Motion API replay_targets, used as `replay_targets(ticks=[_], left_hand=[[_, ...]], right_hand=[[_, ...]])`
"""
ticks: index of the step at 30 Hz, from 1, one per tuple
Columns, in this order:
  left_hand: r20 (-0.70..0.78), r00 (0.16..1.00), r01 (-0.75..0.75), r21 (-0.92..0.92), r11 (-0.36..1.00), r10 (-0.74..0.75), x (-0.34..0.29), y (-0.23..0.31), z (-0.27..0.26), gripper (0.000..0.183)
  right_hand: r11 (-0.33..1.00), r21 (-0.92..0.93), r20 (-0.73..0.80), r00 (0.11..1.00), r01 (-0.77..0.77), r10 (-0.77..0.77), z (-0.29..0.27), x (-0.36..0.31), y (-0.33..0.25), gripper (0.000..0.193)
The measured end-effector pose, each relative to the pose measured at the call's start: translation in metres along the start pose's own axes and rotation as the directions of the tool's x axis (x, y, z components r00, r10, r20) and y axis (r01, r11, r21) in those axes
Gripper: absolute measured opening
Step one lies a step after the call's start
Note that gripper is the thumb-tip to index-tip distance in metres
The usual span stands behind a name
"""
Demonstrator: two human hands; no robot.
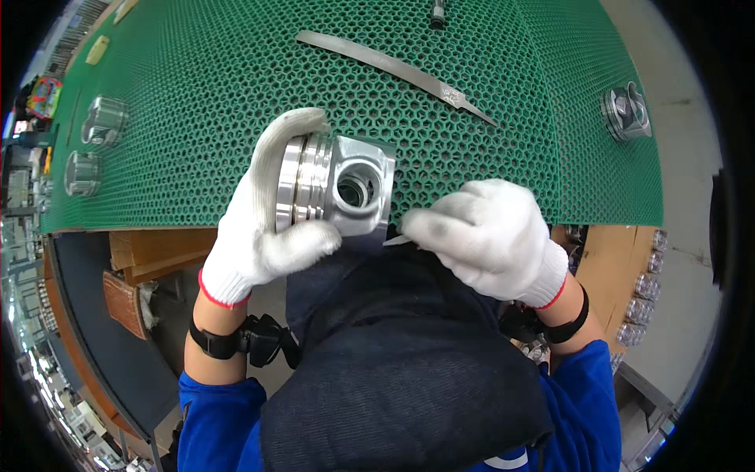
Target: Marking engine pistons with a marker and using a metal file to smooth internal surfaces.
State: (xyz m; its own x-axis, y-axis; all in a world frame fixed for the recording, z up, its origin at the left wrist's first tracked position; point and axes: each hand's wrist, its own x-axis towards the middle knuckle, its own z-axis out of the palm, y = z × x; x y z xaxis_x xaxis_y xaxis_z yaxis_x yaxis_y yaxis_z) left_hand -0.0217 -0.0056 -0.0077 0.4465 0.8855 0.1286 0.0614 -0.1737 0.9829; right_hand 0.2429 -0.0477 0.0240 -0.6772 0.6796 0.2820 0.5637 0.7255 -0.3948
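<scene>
My left hand (263,212), in a white knit glove with a red cuff, is wrapped round the ringed end of a shiny metal piston (314,185). The piston lies on its side in the grip, its pin hole facing up toward me. Close by on the right, my gloved right hand (480,232) is closed, thumb and forefinger pinched on a thin pale pointed piece (397,240). Most of that piece is hidden by the fingers, so its kind is unclear. Beyond both hands a flat metal file (393,69) with a narrow tang lies on the green mat.
Green honeycomb matting (503,71) covers the bench. Another piston (627,112) stands at its right edge; two more, one piston (104,120) behind another (82,173), sit at left. A dark cylindrical tool (437,14) lies far back. Several pistons (645,287) line a wooden surface at right.
</scene>
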Motion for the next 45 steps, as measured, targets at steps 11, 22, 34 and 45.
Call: replay_targets(ticks=[11,22,34,45], left_hand=[[0.029,0.98,0.178,-0.56,0.809,-0.195,-0.009,0.028,0.034,0.099],[0.19,0.912,-0.37,-0.006,0.929,0.365,-0.004,-0.015,0.032,0.091],[0.16,0.963,-0.224,0.043,0.974,0.215,0.008,-0.001,0.041,0.098],[0.067,0.994,-0.076,-0.091,0.993,0.082,0.026,0.009,0.04,0.094]], right_hand=[[0.275,0.815,0.199,0.692,-0.51,0.694,-0.014,-0.069,-0.008,0.03],[-0.025,0.775,0.467,0.546,-0.632,0.695,-0.014,-0.027,-0.013,0.032],[0.974,0.188,-0.18,0.971,-0.126,0.16,-0.007,-0.048,-0.003,0.03],[0.954,0.136,-0.151,0.946,-0.268,0.288,-0.02,-0.063,-0.002,0.029]])
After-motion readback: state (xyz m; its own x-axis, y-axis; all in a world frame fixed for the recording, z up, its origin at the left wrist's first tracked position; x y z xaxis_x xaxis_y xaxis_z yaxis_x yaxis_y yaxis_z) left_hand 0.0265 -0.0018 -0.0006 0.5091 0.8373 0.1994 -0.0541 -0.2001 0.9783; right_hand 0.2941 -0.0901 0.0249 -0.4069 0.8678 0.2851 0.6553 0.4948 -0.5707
